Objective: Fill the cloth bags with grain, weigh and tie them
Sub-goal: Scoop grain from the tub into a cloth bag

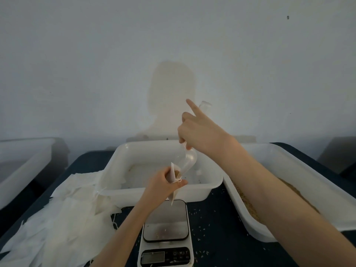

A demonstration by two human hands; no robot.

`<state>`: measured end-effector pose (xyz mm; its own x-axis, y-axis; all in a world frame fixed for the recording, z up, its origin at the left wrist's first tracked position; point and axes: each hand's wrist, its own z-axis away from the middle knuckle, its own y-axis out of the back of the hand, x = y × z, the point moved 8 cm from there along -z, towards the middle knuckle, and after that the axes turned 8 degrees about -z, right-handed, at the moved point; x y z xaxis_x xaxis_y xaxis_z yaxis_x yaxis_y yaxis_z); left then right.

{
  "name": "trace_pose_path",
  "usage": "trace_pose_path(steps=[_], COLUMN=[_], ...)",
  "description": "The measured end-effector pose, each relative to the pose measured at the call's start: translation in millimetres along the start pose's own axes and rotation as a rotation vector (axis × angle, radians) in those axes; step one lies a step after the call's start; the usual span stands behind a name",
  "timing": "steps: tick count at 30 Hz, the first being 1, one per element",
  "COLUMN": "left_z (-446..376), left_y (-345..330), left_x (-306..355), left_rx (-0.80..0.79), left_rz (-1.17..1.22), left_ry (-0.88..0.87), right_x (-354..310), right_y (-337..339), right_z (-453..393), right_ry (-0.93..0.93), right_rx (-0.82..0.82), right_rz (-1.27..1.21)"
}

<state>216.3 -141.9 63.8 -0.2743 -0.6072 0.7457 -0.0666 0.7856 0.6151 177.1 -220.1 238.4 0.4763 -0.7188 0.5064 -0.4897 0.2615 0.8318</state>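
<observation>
Cloth bag (pixel 172 185): small white pouch held upright near the centre of the view, mouth up, already holding some brown grain; it hangs just above the weighing plate, not touching it.
Left hand (pixel 163 185): fingers and thumb curled round the pouch near its mouth, pinching it open; a thin drawstring loops over the thumb side.
Right hand (pixel 198 132): at 12 o'clock from the pouch, gripping the handle of a clear plastic scoop (pixel 187 160); index finger points straight out, the other fingers curl round the handle.
Key relation: scoop's long axis runs steeply from 1 o'clock down to 7 o'clock, its bowl tip at the pouch mouth. The pouring hand is above, the holding hand below and nearer the body.
Scale (pixel 166 234): at 6 o'clock, directly under the pouch; its display cannot be read.
Grain tray (pixel 289 189): white, at 3 o'clock, grain along its floor.
Middle tray (pixel 163 170): white, behind the pouch at 12 o'clock, nearly bare.
Spare bags (pixel 63 218): loose white heap at 8 o'clock.
Stage, as judged: filling underway; weighing and tying not yet done.
</observation>
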Motion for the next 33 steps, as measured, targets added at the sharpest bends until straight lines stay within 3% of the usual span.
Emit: trace_pose_path(steps=[5,23,27,33], left_z=[-3,8,11,21], left_y=[-5,-19,-17,-9], left_x=[2,8,2,-4], left_rx=[0.034,-0.036,-0.041,-0.018], left_rz=[-0.033,-0.061,-0.087,-0.074], left_ry=[0.037,0.044,0.052,0.065], right_x=[-6,-14,3,45], right_y=[11,1,-19,-88], right_z=[-4,5,13,40], right_ry=[-0.014,-0.006,-0.063,-0.166], right_rx=[0.082,0.073,0.036,-0.043], right_rz=[0.066,0.113,-0.063,-0.599])
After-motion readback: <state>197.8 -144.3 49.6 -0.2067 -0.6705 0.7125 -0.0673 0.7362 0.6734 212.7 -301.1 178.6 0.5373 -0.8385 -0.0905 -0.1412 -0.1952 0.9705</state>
